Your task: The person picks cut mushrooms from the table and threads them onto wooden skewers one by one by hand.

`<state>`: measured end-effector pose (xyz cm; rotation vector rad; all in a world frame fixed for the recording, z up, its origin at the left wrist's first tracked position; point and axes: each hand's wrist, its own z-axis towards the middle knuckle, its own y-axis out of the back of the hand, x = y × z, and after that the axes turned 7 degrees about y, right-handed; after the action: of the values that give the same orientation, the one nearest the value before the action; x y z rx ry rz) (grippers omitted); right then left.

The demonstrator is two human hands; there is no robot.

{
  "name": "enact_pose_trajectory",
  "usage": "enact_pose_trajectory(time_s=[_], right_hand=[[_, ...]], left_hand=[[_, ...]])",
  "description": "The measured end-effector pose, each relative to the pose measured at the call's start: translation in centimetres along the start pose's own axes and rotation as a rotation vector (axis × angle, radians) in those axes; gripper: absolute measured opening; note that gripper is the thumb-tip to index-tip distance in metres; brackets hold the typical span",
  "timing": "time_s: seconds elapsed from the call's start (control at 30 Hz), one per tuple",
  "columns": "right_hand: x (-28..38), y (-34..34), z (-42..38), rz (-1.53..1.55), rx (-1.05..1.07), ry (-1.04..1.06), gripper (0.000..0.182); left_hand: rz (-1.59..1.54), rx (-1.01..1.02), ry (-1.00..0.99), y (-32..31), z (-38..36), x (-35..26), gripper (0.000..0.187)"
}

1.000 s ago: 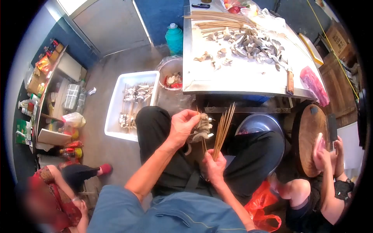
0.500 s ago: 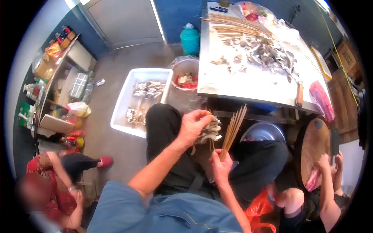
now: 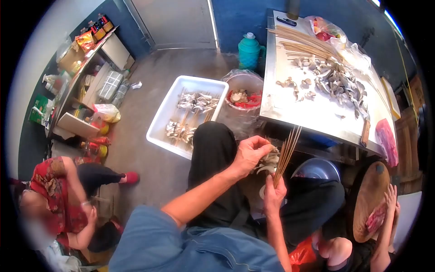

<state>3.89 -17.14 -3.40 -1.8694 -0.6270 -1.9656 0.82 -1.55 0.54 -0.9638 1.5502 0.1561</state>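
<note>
My left hand [image 3: 252, 155] pinches the top of a skewer threaded with grey-white mushroom pieces [image 3: 268, 164], just left of the loose sticks. My right hand [image 3: 274, 192] is closed round a bundle of thin wooden skewers [image 3: 288, 152] that fan upward; the threaded skewer's lower end is hidden near it. Both hands are above my lap. Filled mushroom skewers [image 3: 197, 102] lie in rows in a white tray [image 3: 156, 119] on the floor. On the white table [image 3: 290, 105], loose mushroom pieces [image 3: 337, 81] lie in front of more bare skewers [image 3: 299, 38].
A lined bucket [image 3: 243, 90] and a teal flask [image 3: 249, 53] stand left of the table. A knife [image 3: 365, 132] and raw meat [image 3: 386, 141] lie at its right edge. A metal basin [image 3: 318, 168] is beneath. People sit at both sides; one has hands by a round chopping board [image 3: 368, 195].
The whole view has shifted, with the scene further right. At the chopping board, the co-worker's hands have moved off the meat and the cleaver is no longer visible. My hands keep their holds.
</note>
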Motion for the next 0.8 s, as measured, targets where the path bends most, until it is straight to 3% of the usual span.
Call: enact_pose_trajectory(time_s=[0.1, 0.37, 0.53, 0.6, 0.8], right_hand=[[0.7, -0.1, 0.5, 0.097, 0.055, -0.112, 0.017], [1.1, -0.2, 0.4, 0.124, -0.036, -0.058, 0.010], [1.1, -0.4, 0.9, 0.141, -0.061, -0.015, 0.011], [1.4, 0.3, 1.0, 0.179, 0.056, -0.132, 0.013], [1.6, -0.1, -0.1, 0.138, 0.011, -0.061, 0.014]], left_hand=[[0.034, 0.001, -0.017, 0.0, -0.2, 0.3, 0.011], [0.170, 0.039, 0.073, -0.1, -0.7, 0.9, 0.013], [0.053, 0.033, 0.098, -0.5, -0.7, 0.5, 0.012], [0.064, 0.028, 0.088, -0.3, -0.7, 0.4, 0.012], [0.064, 0.024, 0.084, -0.3, -0.8, 0.4, 0.010]])
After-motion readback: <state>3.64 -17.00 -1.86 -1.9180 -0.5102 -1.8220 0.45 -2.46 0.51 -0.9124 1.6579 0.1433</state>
